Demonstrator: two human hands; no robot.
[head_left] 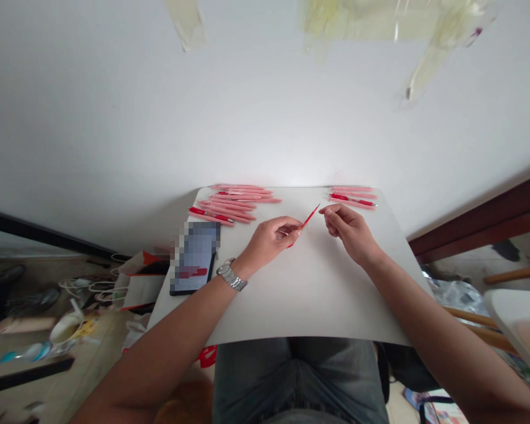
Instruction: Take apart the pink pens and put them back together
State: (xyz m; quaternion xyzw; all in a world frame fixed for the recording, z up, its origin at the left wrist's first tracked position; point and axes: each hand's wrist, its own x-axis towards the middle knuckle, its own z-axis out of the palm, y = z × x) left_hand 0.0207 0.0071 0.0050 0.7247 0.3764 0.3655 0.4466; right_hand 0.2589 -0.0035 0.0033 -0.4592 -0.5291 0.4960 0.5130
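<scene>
I'm watching the L hand [279, 231] pinch a thin red refill [308, 220] in its fingers, above the desk [300, 300], tip slanting up twd the R hand [348, 228]. R fingers half-curled just beside the tip; can't tell if they grip anything. Pink pens [230, 206] lie grouped far L, fewer far R. Phone [196, 253] nr L wrist. White bag [138, 290] & tub [66, 328], L of desk: contents unclear.

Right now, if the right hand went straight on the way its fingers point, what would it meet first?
Likely the upper end of the thin red stick in the left hand, just ahead of the right hand. Depth is unclear; it might miss.
</scene>
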